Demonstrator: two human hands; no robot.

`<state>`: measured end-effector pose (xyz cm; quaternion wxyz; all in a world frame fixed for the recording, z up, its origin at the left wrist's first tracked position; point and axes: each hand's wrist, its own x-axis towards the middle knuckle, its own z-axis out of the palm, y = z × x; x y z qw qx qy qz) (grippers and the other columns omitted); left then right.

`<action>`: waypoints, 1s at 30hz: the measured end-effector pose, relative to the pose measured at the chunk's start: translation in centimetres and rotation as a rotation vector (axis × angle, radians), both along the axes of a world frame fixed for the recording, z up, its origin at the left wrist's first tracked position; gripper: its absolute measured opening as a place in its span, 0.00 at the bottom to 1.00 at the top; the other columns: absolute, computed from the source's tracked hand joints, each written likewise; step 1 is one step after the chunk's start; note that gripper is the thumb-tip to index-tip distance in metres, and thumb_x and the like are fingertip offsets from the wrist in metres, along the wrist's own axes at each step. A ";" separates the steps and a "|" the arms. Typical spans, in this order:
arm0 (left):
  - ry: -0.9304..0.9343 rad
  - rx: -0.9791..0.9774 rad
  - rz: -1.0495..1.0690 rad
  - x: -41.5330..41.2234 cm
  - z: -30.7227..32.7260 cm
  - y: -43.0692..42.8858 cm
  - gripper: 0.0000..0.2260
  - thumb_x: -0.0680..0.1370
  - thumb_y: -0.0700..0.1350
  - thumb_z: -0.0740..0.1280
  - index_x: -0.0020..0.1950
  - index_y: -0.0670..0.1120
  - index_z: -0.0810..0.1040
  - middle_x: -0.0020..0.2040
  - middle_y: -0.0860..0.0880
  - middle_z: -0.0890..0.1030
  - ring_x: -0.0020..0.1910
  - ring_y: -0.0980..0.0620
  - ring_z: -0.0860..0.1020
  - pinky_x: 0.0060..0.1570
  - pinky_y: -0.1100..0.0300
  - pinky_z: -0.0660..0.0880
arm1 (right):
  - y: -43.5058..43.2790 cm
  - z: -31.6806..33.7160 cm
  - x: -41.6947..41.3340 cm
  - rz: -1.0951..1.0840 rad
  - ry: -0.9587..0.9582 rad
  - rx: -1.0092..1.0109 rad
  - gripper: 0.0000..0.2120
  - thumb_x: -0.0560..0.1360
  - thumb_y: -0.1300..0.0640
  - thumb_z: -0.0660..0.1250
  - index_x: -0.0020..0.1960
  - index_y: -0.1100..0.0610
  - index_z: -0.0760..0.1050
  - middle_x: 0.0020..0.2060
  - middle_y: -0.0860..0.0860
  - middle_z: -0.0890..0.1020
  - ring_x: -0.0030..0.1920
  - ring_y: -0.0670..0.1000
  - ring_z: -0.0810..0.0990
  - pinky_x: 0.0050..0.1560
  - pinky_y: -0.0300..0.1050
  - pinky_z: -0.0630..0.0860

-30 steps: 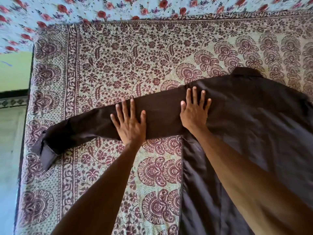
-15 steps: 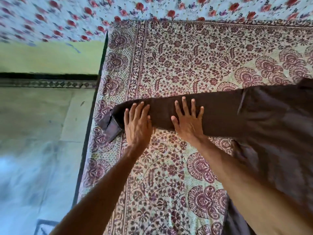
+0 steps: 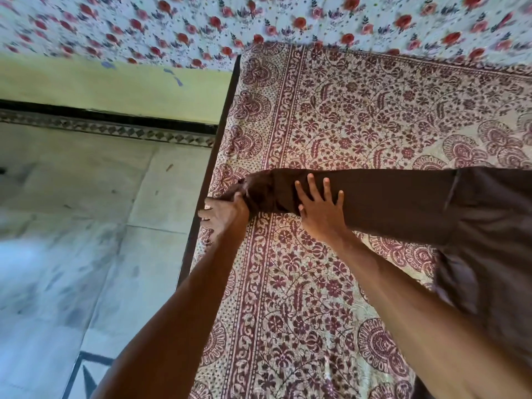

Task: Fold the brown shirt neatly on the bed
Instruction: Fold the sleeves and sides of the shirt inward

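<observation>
The brown shirt lies on the bed's patterned cover, its body at the right and partly out of frame. One long sleeve stretches left to the bed's left edge. My left hand grips the sleeve's cuff end at that edge, fingers curled round the cloth. My right hand lies flat on the sleeve just to the right, fingers spread and pressing it down.
The bed's dark frame edge runs along the left, with a pale tiled floor beyond and below it. A rose-print sheet covers the far side. A yellow wall strip sits above the floor.
Both hands have slid left along the sleeve toward the cuff. My left hand went from lying flat on the sleeve to gripping its cuff end. The view has swung left.
</observation>
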<state>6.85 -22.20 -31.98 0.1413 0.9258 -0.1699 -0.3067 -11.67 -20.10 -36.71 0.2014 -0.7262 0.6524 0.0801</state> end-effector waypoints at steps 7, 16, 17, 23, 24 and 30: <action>0.064 0.019 -0.050 -0.4 -0.8 -1.4 0.28 0.72 0.46 0.74 0.68 0.42 0.66 0.66 0.43 0.65 0.63 0.43 0.67 0.59 0.46 0.71 | -0.4 0.8 -0.2 0.000 -0.010 0.035 0.30 0.82 0.53 0.52 0.78 0.44 0.41 0.78 0.47 0.40 0.78 0.59 0.40 0.73 0.70 0.46; -0.085 -0.347 -0.469 5.3 0.9 -3.0 0.11 0.77 0.40 0.66 0.57 0.43 0.69 0.48 0.45 0.77 0.45 0.46 0.77 0.42 0.51 0.78 | -0.5 0.8 -1.5 -0.035 -0.066 -0.040 0.26 0.83 0.53 0.50 0.79 0.49 0.47 0.78 0.43 0.48 0.78 0.52 0.47 0.74 0.64 0.52; -0.105 -0.346 -0.581 6.0 1.1 -3.4 0.11 0.77 0.39 0.66 0.58 0.42 0.69 0.47 0.45 0.76 0.43 0.46 0.76 0.39 0.53 0.75 | -0.5 0.7 -1.6 -0.039 -0.077 -0.056 0.26 0.83 0.52 0.50 0.79 0.48 0.49 0.78 0.43 0.50 0.78 0.52 0.48 0.73 0.63 0.53; -0.233 -0.394 -1.026 7.7 -1.3 -4.2 0.21 0.78 0.36 0.64 0.70 0.44 0.63 0.52 0.39 0.81 0.36 0.46 0.75 0.31 0.54 0.71 | -1.0 0.6 -2.6 -0.207 -0.244 -0.268 0.18 0.82 0.52 0.55 0.70 0.53 0.70 0.71 0.48 0.71 0.71 0.50 0.68 0.65 0.58 0.69; -0.276 -0.375 -1.047 7.9 -1.9 -4.0 0.23 0.79 0.37 0.63 0.72 0.45 0.61 0.52 0.39 0.80 0.37 0.45 0.76 0.32 0.54 0.71 | -1.2 0.5 -3.0 -0.240 -0.251 -0.295 0.18 0.82 0.51 0.56 0.68 0.54 0.72 0.69 0.50 0.73 0.69 0.51 0.71 0.62 0.59 0.72; -0.409 -0.454 -1.048 7.7 -3.4 -3.3 0.20 0.81 0.37 0.59 0.73 0.46 0.61 0.55 0.40 0.78 0.34 0.47 0.75 0.31 0.54 0.72 | -0.6 0.6 -4.0 -0.103 -0.140 -0.322 0.27 0.78 0.36 0.53 0.66 0.52 0.73 0.67 0.50 0.75 0.67 0.53 0.71 0.59 0.58 0.72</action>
